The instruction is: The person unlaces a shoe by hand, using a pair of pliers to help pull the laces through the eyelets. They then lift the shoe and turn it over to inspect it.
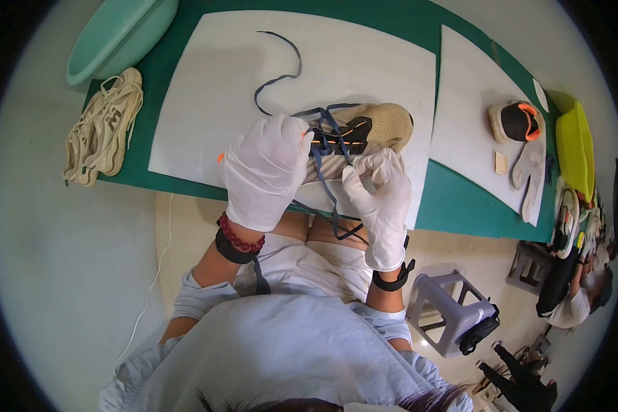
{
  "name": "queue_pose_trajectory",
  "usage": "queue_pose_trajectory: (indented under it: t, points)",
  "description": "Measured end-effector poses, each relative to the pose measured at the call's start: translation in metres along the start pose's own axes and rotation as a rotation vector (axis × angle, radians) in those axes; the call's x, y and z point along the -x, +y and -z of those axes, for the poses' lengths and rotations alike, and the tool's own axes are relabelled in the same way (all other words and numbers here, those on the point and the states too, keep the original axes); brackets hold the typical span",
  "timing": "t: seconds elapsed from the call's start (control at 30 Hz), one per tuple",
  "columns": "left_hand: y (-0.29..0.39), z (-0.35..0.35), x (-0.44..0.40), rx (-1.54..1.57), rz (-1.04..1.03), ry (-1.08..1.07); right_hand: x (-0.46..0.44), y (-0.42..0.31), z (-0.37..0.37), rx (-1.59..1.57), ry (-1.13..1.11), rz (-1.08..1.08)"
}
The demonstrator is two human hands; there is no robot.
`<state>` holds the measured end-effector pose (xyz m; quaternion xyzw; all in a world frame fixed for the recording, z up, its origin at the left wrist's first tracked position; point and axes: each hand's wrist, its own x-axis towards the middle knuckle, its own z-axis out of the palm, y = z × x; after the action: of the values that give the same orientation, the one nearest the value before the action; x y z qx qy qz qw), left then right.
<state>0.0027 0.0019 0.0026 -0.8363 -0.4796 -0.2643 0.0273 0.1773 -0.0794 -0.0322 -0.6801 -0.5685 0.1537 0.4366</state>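
A beige sneaker (pixel 390 123) with a black and orange lacing panel lies on a white board (pixel 220 69), toe to the right. Its dark blue shoelace (pixel 299 62) is partly threaded; one end winds over the board, and another hangs past the table's front edge. My gloved left hand (pixel 268 172) is closed over the sneaker's collar and heel, hiding that part; an orange bit shows beside it. Close to the toe side, my gloved right hand (pixel 383 196) has thumb and fingers bent together at a strand of the shoelace. Its fingertips partly hide the hold.
Left on the green table (pixel 429 192) lies a pair of cream sneakers (pixel 106 127), by a teal basin (pixel 120 38). Another shoe (pixel 515 122) and pale insoles (pixel 529 172) rest on a second board, near a yellow-green bin (pixel 575 147). A stool (pixel 446 309) and other people are at right.
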Motion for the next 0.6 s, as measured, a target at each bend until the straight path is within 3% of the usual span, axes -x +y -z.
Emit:
queue_pose_trajectory:
  t: [0.6]
  points:
    - [0.000, -0.001, 0.001, 0.000, 0.000, 0.002, 0.012, 0.001, 0.003, 0.023, -0.003, 0.003]
